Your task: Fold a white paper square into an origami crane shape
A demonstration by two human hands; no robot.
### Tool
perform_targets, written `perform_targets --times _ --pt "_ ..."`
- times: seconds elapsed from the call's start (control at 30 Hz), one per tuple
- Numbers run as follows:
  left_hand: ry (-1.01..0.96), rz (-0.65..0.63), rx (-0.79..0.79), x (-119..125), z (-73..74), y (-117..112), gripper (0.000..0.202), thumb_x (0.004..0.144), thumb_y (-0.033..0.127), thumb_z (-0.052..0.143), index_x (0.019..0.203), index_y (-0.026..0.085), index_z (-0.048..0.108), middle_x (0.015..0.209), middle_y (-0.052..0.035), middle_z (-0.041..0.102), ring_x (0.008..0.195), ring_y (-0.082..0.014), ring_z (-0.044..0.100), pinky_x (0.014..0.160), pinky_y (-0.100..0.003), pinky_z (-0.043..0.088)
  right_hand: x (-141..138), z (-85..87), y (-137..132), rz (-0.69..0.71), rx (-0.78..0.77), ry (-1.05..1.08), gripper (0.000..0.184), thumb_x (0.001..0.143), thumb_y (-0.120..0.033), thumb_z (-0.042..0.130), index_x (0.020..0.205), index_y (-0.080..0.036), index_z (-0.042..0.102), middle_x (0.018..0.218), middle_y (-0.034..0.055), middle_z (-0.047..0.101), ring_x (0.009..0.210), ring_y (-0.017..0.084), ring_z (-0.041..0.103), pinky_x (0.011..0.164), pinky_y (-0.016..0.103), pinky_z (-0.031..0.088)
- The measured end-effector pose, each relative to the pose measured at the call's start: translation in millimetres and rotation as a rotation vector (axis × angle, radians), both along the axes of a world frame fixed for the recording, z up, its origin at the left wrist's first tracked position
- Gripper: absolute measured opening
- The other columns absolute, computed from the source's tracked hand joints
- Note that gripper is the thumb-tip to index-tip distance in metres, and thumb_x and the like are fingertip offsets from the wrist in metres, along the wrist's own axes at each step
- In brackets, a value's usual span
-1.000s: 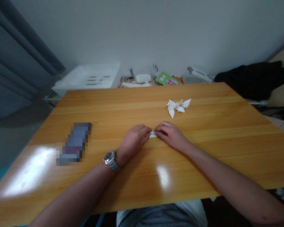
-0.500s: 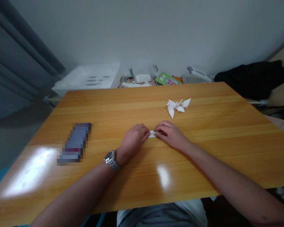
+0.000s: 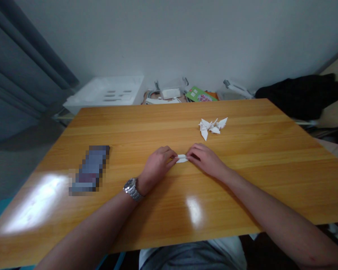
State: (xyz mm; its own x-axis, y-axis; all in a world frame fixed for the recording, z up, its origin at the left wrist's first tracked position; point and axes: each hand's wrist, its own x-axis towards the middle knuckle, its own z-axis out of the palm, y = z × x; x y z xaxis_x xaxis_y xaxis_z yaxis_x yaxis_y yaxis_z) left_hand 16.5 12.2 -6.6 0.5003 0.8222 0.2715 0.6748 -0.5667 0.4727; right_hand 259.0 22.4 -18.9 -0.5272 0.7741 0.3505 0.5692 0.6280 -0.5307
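Note:
A small folded piece of white paper (image 3: 181, 158) lies low over the table between my two hands. My left hand (image 3: 161, 161), with a metal watch (image 3: 133, 189) on its wrist, pinches the paper's left end. At the right end, the thumb and fingers of my right hand (image 3: 204, 158) are closed on it; the fingertips cover that tip. Several white folded-paper figures (image 3: 211, 126), shaped like cranes, sit clustered farther back, beyond my right hand.
A pixelated phone-like slab (image 3: 91, 168) lies on the wooden table (image 3: 146, 127) at the left. Behind the table's far edge are a white tray (image 3: 107, 90), a green booklet (image 3: 199, 94) and dark cloth (image 3: 295, 93). A grey curtain hangs at left.
My right hand has shifted slightly right along the paper, so more of its middle shows. My left hand stays at the left end.

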Motion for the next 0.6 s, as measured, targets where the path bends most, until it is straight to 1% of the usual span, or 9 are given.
perform_targets --times 0.17,0.37,0.5,0.6 --pt "-0.024 -0.012 -0.013 -3.8 0.1 -0.1 0.011 0.1 0.025 0.063 0.098 0.018 0.071 0.098 -0.0056 0.07 0.091 -0.0198 0.064 0.084 -0.033 0.051 1.5 0.3 0.0 -0.013 -0.021 0.009 0.009 0.099 -0.024 0.063 0.093 -0.02 0.068 0.095 0.008 0.068 0.092 0.023 0.062 0.082 0.037 0.051" --pt "0.011 -0.014 -0.015 -2.0 1.2 -1.3 0.012 0.1 0.024 0.061 0.096 0.018 0.07 0.096 -0.0047 0.069 0.09 -0.0198 0.062 0.082 -0.033 0.05 1.7 -0.1 -0.1 -0.016 -0.02 0.012 0.007 0.098 -0.023 0.065 0.093 -0.02 0.069 0.094 0.0076 0.067 0.092 0.023 0.063 0.082 0.036 0.051" --pt "0.005 -0.007 -0.002 -1.0 0.5 -1.4 0.011 0.1 0.024 0.061 0.095 0.018 0.069 0.096 -0.0042 0.069 0.09 -0.0198 0.062 0.083 -0.033 0.05 1.6 0.0 -1.5 -0.01 -0.036 0.031 0.006 0.098 -0.024 0.065 0.095 -0.02 0.069 0.096 0.008 0.066 0.093 0.023 0.062 0.083 0.037 0.051" --pt "-0.005 0.015 0.002 0.2 0.9 -2.8 0.012 0.1 0.023 0.059 0.094 0.018 0.069 0.095 -0.0049 0.069 0.089 -0.02 0.062 0.083 -0.033 0.05 0.4 2.5 -3.8 -0.004 -0.042 0.056 0.007 0.098 -0.025 0.064 0.101 -0.021 0.068 0.099 0.0078 0.065 0.094 0.023 0.062 0.083 0.037 0.052"
